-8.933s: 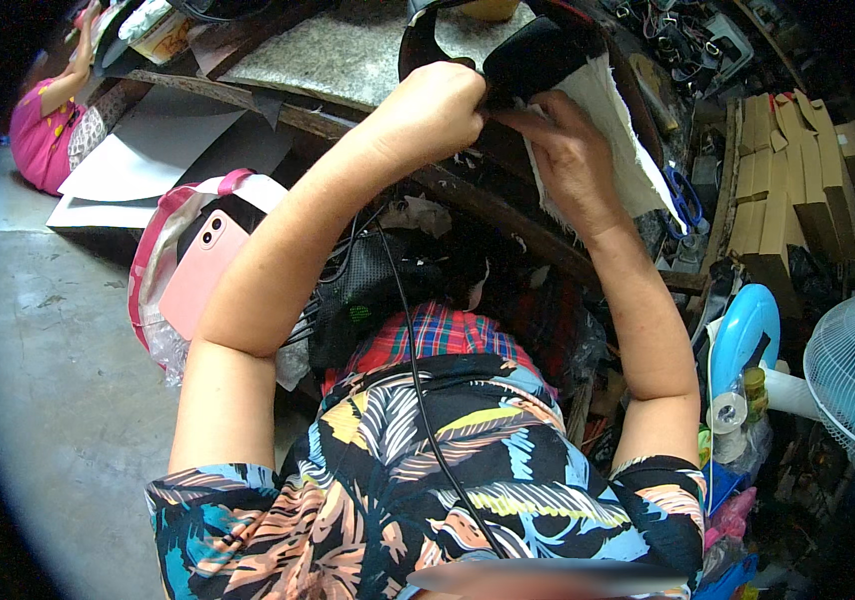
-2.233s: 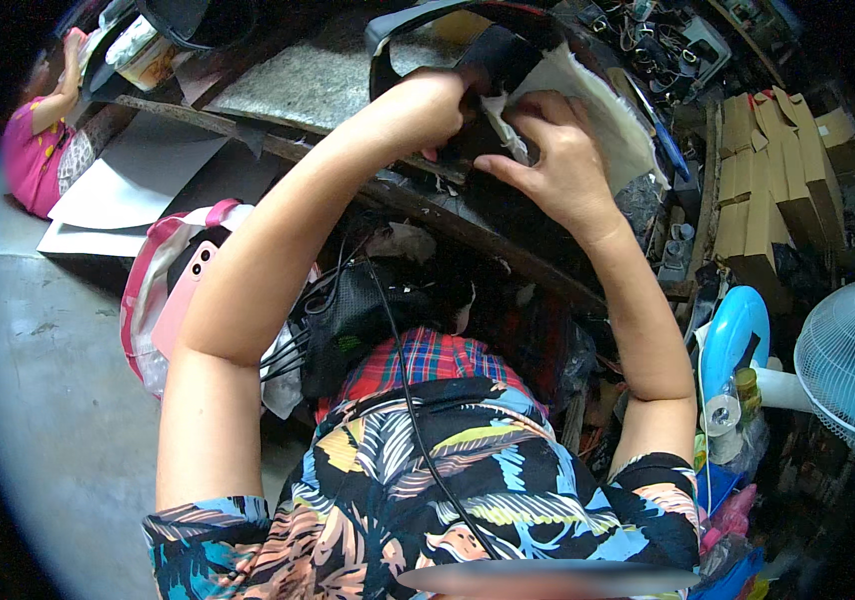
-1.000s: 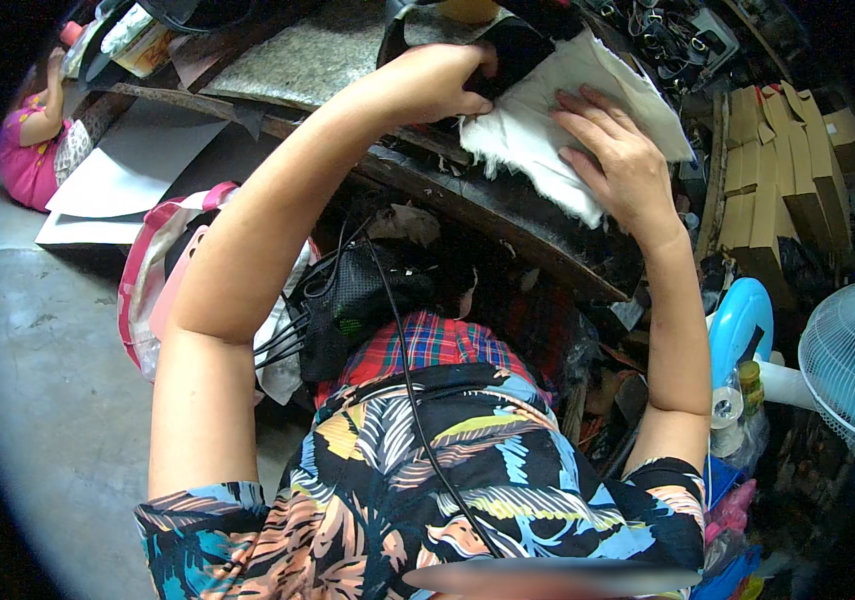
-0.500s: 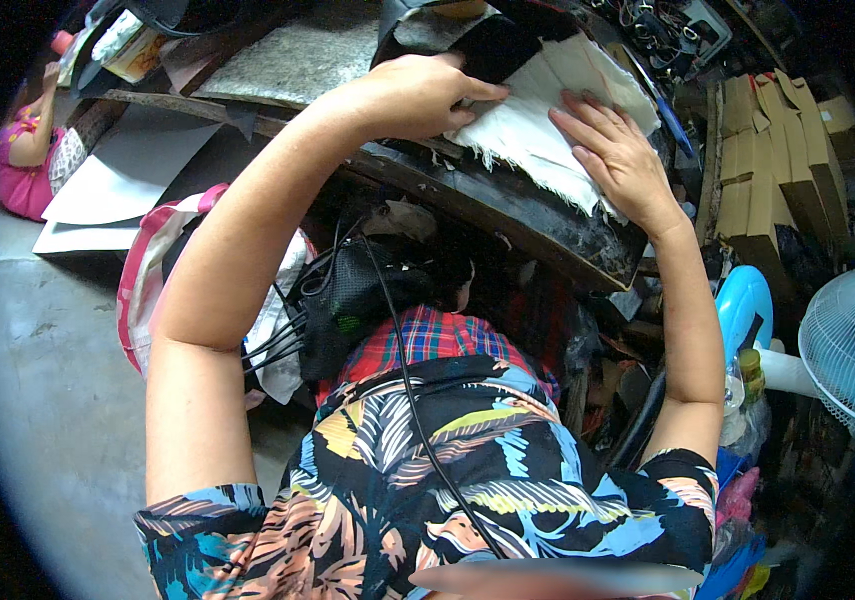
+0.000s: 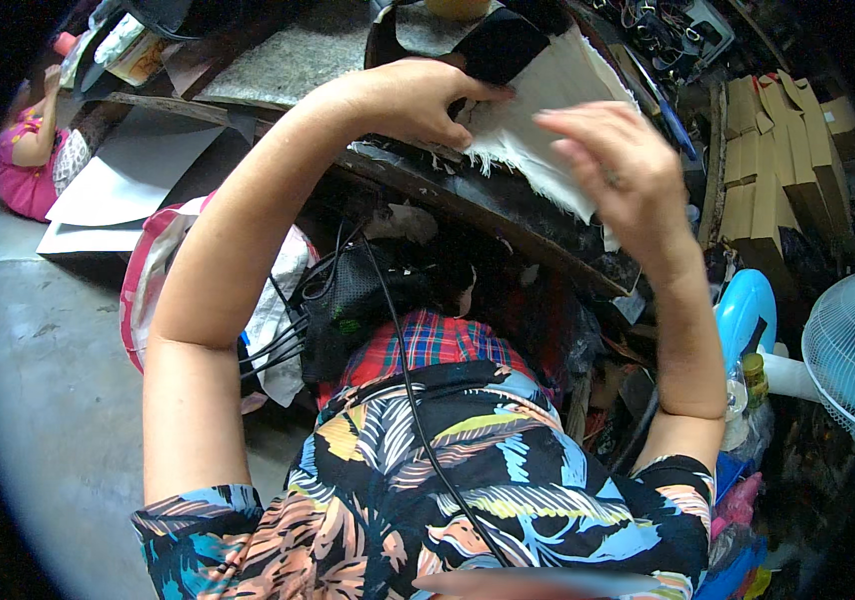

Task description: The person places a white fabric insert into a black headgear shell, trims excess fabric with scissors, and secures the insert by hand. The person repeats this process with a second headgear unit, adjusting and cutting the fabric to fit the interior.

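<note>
A white cloth point(image 5: 593, 75) with frayed edges lies over a dark, worn work bench point(image 5: 518, 225). My left hand point(image 5: 423, 100) rests at the cloth's left edge, thumb and index finger spread apart, with nothing visible between them. Above the cloth's right part, my right hand point(image 5: 633, 165) is raised, slightly blurred, its fingers loosely bent and apart from the thumb. A black strip of material point(image 5: 503, 48) lies across the cloth's upper left, beyond my left hand. What sits under my left palm is hidden.
Cardboard pieces point(image 5: 768, 170) stand stacked at the right, above a white fan point(image 5: 843, 345) and a blue rounded object point(image 5: 746, 305). A blue tool point(image 5: 678, 130) lies beside the cloth. White sheets point(image 5: 128, 180) and another person point(image 5: 33, 160) are at the left.
My right hand has lifted off the cloth, where it lay flat. The cloth's right edge has shifted left, and more of the black strip shows. My left hand has stayed nearly in place.
</note>
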`<state>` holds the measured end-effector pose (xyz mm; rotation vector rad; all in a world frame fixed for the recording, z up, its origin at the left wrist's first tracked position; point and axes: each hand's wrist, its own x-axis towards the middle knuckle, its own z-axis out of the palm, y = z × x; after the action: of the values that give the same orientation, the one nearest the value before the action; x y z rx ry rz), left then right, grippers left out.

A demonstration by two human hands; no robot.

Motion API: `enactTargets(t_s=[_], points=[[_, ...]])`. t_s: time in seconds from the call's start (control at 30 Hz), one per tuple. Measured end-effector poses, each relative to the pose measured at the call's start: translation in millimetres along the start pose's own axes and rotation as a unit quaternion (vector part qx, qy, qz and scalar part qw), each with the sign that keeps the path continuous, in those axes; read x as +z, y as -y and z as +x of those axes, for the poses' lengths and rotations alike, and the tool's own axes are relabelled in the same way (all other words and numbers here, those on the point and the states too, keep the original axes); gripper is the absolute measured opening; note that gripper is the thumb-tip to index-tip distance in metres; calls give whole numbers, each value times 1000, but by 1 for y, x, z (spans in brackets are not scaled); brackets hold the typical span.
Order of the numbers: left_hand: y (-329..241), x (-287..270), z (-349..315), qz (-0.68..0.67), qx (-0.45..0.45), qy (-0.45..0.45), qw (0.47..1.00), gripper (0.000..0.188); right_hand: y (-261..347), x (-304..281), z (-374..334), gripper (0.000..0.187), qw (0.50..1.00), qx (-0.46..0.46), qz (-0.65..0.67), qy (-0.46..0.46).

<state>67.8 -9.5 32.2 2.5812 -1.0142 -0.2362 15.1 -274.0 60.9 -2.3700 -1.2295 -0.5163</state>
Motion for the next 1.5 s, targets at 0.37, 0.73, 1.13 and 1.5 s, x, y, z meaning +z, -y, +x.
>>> enactTargets(t_s=[0.37, 0.73, 1.13, 1.5], points=[[15, 1, -31, -330, -30, -55, 942, 74, -13, 70, 3, 41, 998, 3, 53, 42], [-3, 12, -26, -160, -110, -102, 976, 34, -13, 70, 2, 25, 998, -41, 52, -6], [10, 16, -19, -126, -65, -146, 979, 25, -9, 70, 6, 24, 996, -44, 79, 10], [6, 17, -9, -23, -115, -95, 989, 25, -16, 59, 19, 24, 989, -86, 91, 83]])
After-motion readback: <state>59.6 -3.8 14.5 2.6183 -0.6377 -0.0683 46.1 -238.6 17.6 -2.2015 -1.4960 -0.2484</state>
